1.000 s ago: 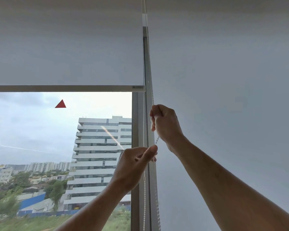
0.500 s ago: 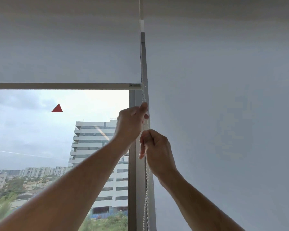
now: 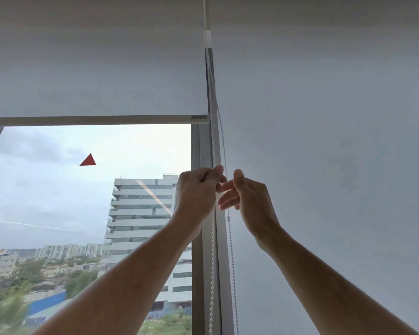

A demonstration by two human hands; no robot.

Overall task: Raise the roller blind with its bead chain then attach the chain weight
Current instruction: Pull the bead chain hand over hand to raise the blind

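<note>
White fabric roller blind (image 3: pixel 94 76) partly raised, its pale bottom bar (image 3: pixel 94 120) sits level across upper part of window, clear glass below it. Second white blind (image 3: pixel 324 141) to the right is fully down. Grey vertical window frame (image 3: pixel 205 262) runs between the two.

White bead chain (image 3: pixel 212 262) hangs as two strands along the frame: left strand passes through left hand, right strand (image 3: pixel 231 250) runs beside right hand, carrying a small grey connector (image 3: pixel 228 217) just below the fingers.

Left hand (image 3: pixel 196 189) closed in a fist, thumb and forefinger pinched on the left strand of the chain, well below the bottom bar. Right hand (image 3: pixel 249 197) wide, fingers loosely spread and pointing left, thumb up; right strand passes at the fingertips, cannot tell if touching. Hands just beside each other, same height.

Chain weight not visible in frame.

Outside: red triangle sticker (image 3: pixel 88 160) on glass, white multi-storey building (image 3: pixel 143 213), overcast sky.
</note>
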